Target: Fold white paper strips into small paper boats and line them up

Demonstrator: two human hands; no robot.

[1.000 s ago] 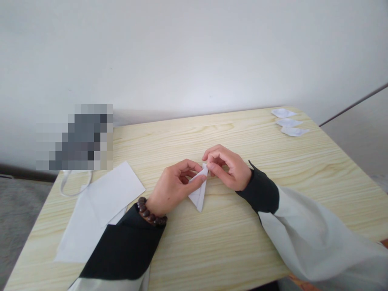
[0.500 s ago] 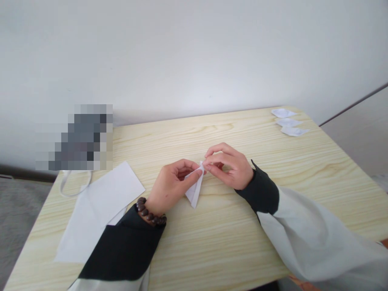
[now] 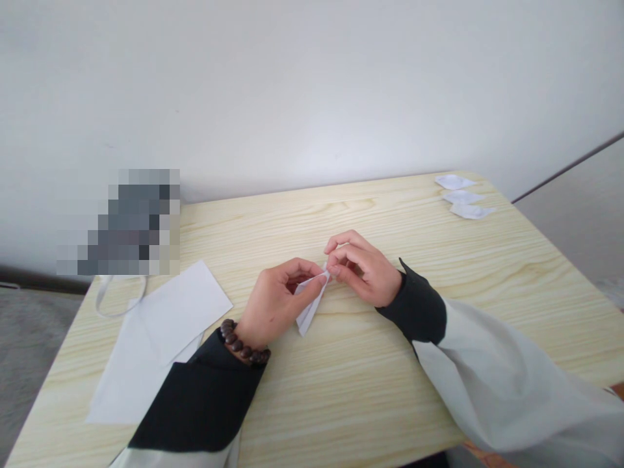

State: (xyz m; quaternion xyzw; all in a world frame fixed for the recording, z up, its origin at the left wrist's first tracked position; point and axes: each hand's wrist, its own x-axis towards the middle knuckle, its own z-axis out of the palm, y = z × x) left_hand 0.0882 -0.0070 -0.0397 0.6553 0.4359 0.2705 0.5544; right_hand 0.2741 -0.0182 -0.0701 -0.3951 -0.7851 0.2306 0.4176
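A small piece of folded white paper (image 3: 308,313) is held above the middle of the table, its narrow lower end pointing toward me. My left hand (image 3: 280,299) pinches it near the top between thumb and fingers, covering part of it. At the paper's upper tip, my right hand (image 3: 363,268) closes thumb and index finger on the edge, with the other fingers curled loosely above. A dark bead bracelet (image 3: 244,348) circles my left wrist.
Loose white sheets (image 3: 170,325) overlap on the table (image 3: 351,390) at the left, by a pale loop (image 3: 100,302) and a blurred-out dark object (image 3: 127,224). Three folded white paper pieces (image 3: 463,196) lie at the far right corner. A white wall (image 3: 312,97) stands behind.
The folded paper has turned slightly, its lower end swinging left and looking narrower. Both hands keep their grip at the upper tip, with my right hand shifted slightly left.
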